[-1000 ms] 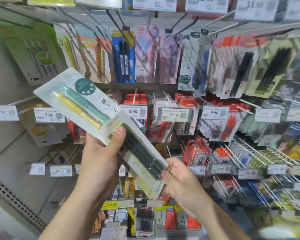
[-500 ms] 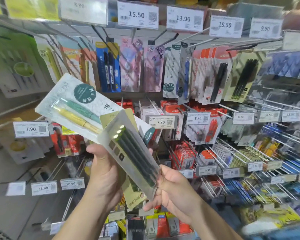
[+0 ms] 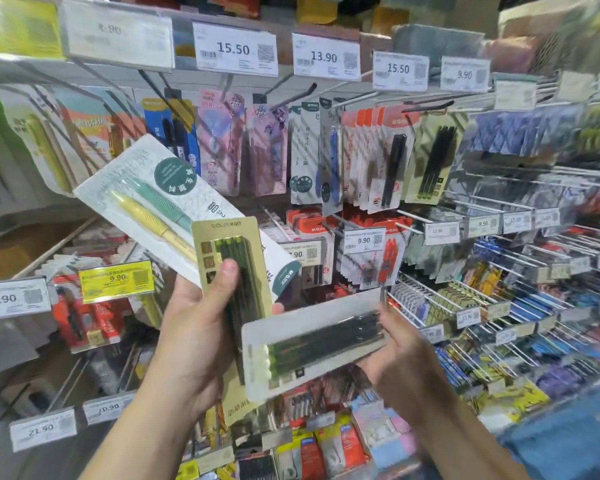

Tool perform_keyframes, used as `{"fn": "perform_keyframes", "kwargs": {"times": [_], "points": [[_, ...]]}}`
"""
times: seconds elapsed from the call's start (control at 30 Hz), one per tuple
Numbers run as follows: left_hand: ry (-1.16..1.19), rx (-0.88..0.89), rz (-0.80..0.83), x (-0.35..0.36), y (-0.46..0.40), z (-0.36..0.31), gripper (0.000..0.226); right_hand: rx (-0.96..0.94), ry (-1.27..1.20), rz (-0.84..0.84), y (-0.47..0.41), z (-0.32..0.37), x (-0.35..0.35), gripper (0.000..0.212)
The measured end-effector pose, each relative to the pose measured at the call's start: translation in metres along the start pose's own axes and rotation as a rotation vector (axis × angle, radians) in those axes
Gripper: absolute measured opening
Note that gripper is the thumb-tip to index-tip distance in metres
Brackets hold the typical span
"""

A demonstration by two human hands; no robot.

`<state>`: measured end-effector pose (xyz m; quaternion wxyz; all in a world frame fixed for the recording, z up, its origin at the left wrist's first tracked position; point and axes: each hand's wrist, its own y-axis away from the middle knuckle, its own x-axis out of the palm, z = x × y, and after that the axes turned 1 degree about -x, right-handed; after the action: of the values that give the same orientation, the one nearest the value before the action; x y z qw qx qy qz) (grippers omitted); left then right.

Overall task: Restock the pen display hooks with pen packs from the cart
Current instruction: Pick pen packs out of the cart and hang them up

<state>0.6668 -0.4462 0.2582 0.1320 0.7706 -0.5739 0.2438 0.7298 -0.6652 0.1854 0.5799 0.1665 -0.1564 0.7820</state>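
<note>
Two hands raised in centre frame before a wall of display hooks (image 3: 291,95) with price tags (image 3: 235,50) above. Left hand (image 3: 194,334) grasping a fanned pair of packs, thumb pressed across the front: a white pack (image 3: 146,192) with one green and one yellow pen angled toward upper left, and an olive pack (image 3: 234,271) of dark pens standing nearly upright in front of it. Right hand (image 3: 406,351) at lower centre right, fingers curled under and behind a third pack (image 3: 312,344), held almost flat with its clear blister facing up; image blurred there, exact finger placement not legible. Judged light, thin and fairly stiff along the card, though prone to flexing at the unsupported ends; blister fronts judged smooth and slippery, card edges surer. Best taken by pinching the card margin low or at mid-length, leaving the hang-hole end free for threading onto a hook. Matching olive dark-pen packs (image 3: 430,164) hanging at upper centre right, judged the likely destination. Cart not in view.
</note>
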Motion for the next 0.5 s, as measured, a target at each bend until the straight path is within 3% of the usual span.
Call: {"fn": "perform_keyframes", "kwargs": {"times": [0.1, 0.23, 0.33, 0.37, 0.43, 0.5], "points": [[-0.02, -0.045, 0.024, -0.001, -0.006, -0.004, 0.05, -0.041, -0.111, -0.077, 0.001, 0.018, -0.009, 0.049], [-0.036, -0.104, 0.112, -0.002, -0.015, 0.0, 0.047, -0.149, -0.153, -0.243, 0.004, 0.033, -0.018, 0.03], [-0.035, -0.123, 0.169, 0.006, -0.019, 0.006, 0.05, -0.138, -0.118, -0.313, 0.002, 0.047, -0.028, 0.048], [-0.033, -0.13, 0.18, 0.01, -0.02, 0.008, 0.049, -0.15, -0.103, -0.336, 0.001, 0.055, -0.031, 0.046], [-0.033, -0.146, 0.186, 0.021, -0.023, 0.012, 0.046, -0.214, -0.045, -0.346, -0.001, 0.072, -0.042, 0.024], [-0.021, -0.161, 0.194, 0.031, -0.025, 0.018, 0.045, -0.259, 0.042, -0.371, -0.006, 0.094, -0.049, 0.02]]}}
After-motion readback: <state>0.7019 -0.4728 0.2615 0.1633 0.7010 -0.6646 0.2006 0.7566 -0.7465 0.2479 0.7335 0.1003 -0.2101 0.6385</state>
